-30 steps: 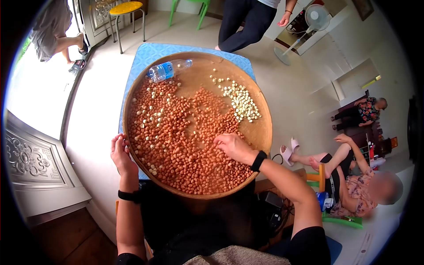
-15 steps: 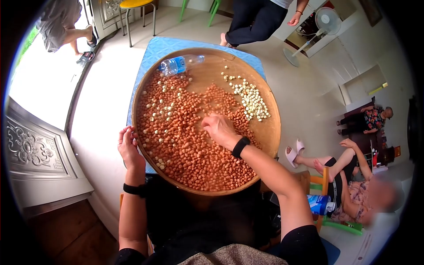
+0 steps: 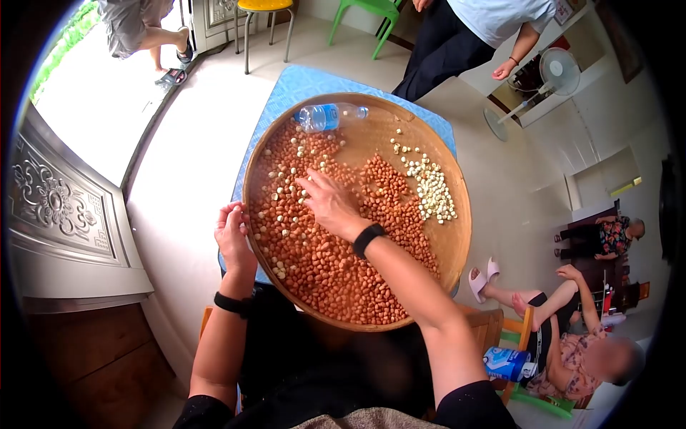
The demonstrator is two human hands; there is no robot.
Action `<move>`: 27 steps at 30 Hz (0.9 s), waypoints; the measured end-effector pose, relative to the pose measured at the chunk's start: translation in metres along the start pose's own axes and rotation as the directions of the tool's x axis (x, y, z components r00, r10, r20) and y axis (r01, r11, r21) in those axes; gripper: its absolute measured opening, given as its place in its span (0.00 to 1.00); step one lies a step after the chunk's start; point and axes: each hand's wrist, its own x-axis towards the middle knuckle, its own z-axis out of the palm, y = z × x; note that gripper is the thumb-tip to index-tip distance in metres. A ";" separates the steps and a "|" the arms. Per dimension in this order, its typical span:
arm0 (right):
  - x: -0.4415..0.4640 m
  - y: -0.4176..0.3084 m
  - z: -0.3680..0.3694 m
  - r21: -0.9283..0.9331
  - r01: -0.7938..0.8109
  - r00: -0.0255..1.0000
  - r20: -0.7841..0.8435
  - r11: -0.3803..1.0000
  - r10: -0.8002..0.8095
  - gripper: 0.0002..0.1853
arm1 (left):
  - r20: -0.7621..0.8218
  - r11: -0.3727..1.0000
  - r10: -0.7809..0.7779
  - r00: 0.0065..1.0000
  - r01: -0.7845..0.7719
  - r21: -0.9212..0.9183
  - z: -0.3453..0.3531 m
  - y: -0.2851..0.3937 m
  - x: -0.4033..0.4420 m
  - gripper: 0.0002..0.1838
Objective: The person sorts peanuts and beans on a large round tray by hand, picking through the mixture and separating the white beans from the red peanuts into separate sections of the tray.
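Observation:
A wide round woven tray (image 3: 452, 250) is spread with reddish-brown peanuts (image 3: 343, 275). Pale round seeds are scattered among them at the left. A separate heap of the same pale seeds (image 3: 432, 187) lies at the tray's right side. My right hand (image 3: 333, 206) is over the left-middle peanuts, fingers stretched out and apart, nothing visible in them. My left hand (image 3: 236, 239) is at the tray's left rim with its fingers pressed together; what is between them, if anything, is hidden. A clear plastic bottle (image 3: 319, 118) with a blue label lies on its side at the tray's far edge.
The tray rests on a blue-covered table (image 3: 293, 82). A person stands beyond it (image 3: 457, 43), and another sits at the right (image 3: 568, 350) near a blue-labelled container (image 3: 506, 363). A yellow stool (image 3: 264, 6), a green chair (image 3: 364, 8) and a fan (image 3: 559, 71) stand farther back.
My right hand has moved toward the left part of the peanuts, and its fingers have spread. My left hand stays by the rim. The whole view has shifted a little.

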 end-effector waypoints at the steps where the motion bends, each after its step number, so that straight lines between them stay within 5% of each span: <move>1: 0.001 -0.001 0.004 -0.015 0.016 0.995 -0.094 1.000 -0.017 0.20 | -0.003 1.000 -0.010 1.000 0.010 0.001 0.001 0.000 -0.001 0.03; 7: 0.002 -0.002 0.005 0.045 0.154 0.952 -0.273 0.987 -0.136 0.07 | -0.009 1.000 -0.008 1.000 0.008 0.005 0.002 0.000 -0.001 0.03; 11: -0.010 -0.003 -0.002 0.085 0.092 0.977 -0.199 0.992 -0.074 0.05 | -0.016 0.999 0.006 1.000 -0.005 0.039 0.003 0.002 -0.002 0.02; 14: -0.023 -0.006 -0.020 0.105 -0.161 0.987 0.022 0.981 0.159 0.05 | -0.012 0.999 0.008 1.000 -0.007 0.044 0.004 0.003 -0.003 0.03; 27: -0.065 0.027 -0.049 0.189 -0.291 0.957 0.040 0.938 0.289 0.07 | 0.016 1.000 0.016 1.000 -0.017 0.012 -0.002 -0.002 0.002 0.04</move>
